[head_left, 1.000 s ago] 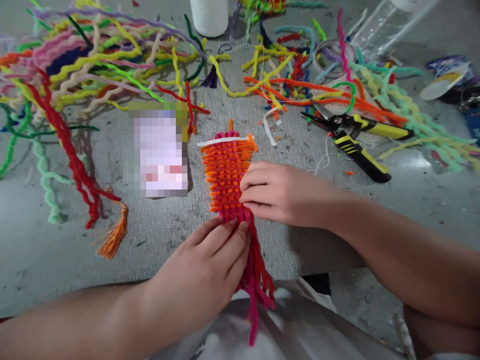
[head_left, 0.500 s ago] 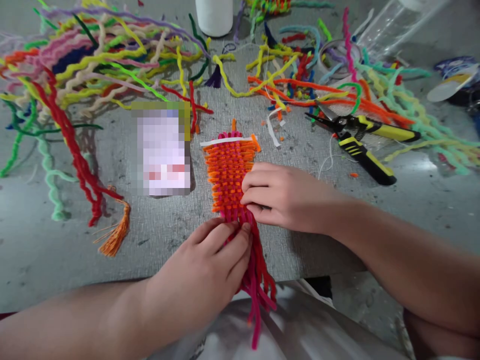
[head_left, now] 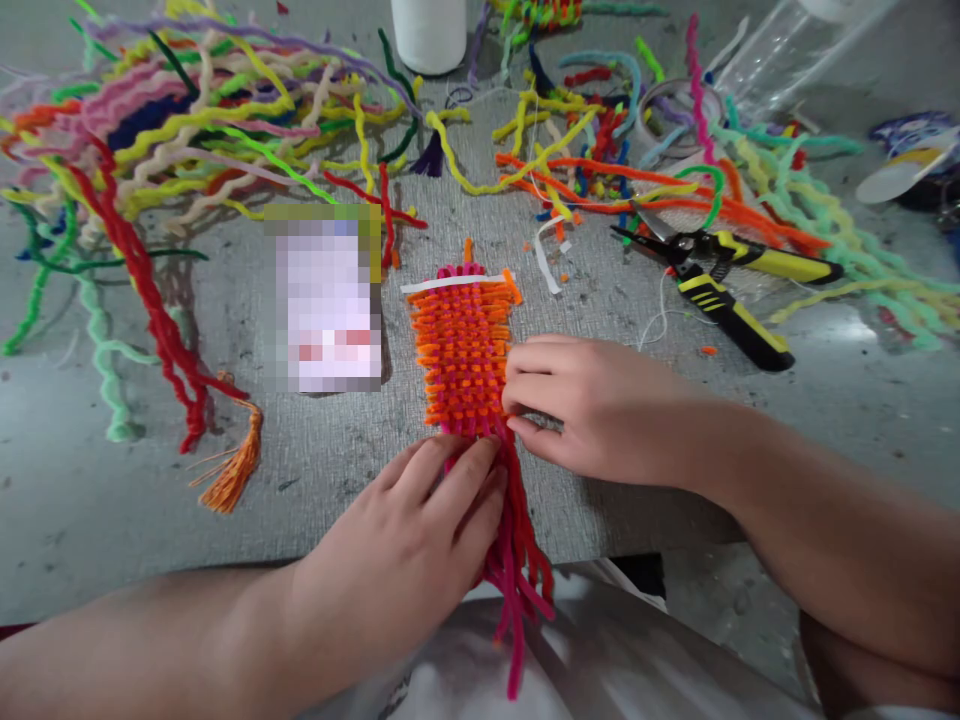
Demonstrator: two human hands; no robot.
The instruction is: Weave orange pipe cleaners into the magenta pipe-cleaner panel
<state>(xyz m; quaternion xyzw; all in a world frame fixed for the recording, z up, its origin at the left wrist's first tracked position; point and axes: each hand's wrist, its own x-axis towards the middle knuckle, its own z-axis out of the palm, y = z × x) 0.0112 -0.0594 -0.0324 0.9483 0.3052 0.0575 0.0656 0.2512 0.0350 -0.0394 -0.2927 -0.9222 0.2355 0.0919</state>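
Observation:
A woven pipe-cleaner strip (head_left: 463, 350) in orange and pink lies on the table in front of me, a thin white band (head_left: 457, 283) across its top. Loose pink pipe cleaners (head_left: 511, 560) and red ones hang from its lower end over the table edge. My left hand (head_left: 431, 510) is closed over these pink strands just below the weave. My right hand (head_left: 566, 405) is at the strip's right edge, fingers curled with the tips against the orange ends. What those fingertips pinch, if anything, is hidden.
Black-and-yellow pliers (head_left: 709, 265) lie open at the right. A blurred-out phone-like object (head_left: 330, 310) is left of the weave. Behind are heaps of coloured pipe cleaners (head_left: 187, 120), a white bottle (head_left: 429, 35) and a clear bottle (head_left: 795, 55). An orange tassel (head_left: 236, 465) lies front left.
My right hand has shifted slightly right and down, from over the weave to its right edge. My left hand stays on the pink strands, nearly unmoved.

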